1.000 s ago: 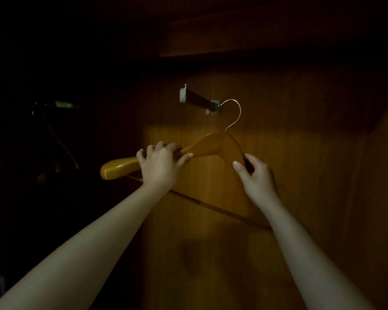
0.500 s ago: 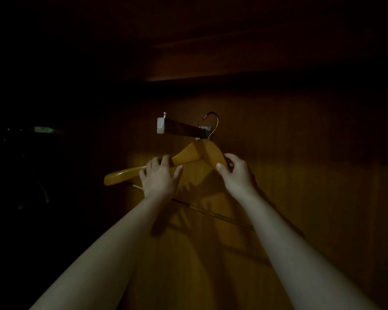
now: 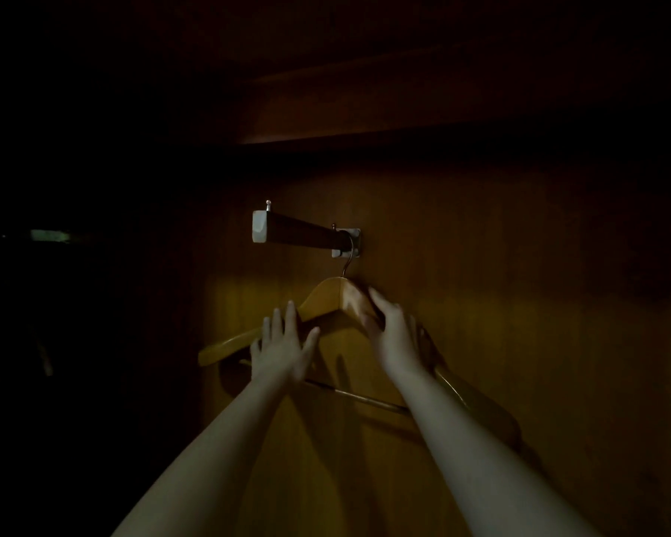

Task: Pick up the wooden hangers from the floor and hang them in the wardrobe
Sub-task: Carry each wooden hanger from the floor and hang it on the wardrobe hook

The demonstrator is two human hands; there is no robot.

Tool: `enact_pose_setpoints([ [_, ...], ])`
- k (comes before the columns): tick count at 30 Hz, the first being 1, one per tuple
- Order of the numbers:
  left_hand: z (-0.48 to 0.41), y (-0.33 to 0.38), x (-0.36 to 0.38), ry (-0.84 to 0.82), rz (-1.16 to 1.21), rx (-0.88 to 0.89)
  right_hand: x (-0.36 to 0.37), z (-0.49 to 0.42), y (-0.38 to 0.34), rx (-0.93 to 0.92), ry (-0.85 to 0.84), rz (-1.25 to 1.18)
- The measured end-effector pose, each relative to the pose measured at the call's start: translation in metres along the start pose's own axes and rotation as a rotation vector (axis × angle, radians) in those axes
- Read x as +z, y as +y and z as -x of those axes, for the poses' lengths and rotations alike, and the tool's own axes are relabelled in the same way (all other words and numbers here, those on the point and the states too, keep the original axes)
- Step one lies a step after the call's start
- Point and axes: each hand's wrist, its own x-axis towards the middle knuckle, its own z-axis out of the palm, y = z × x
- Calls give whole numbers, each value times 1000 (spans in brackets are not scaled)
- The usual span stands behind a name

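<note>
Dark wardrobe [image 3: 481,343] interior. Hanger [image 3: 326,300] hooked on rail [image 3: 299,231], back end. Left hand [image 3: 281,348] splayed, released; right hand [image 3: 394,335] loosely touching, blurred. Next: fetch another.

Right hand [image 3: 394,335] blurred, covering part of the hanger [image 3: 326,300].

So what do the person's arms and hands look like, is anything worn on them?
Both arms are bare as far as the frame shows: no sleeves, gloves, watch or bracelets. The left hand and right hand show no rings, though dim light and blur hide fine detail.
</note>
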Motion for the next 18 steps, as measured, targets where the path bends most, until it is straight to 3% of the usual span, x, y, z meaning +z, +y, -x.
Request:
enact_pose_setpoints([
  [11,-6,0,19,-5,-32,37,13,5,10,-196,286,152],
  [18,-2,-11,0,-105,-84,85,3,8,-2,-59,108,230],
])
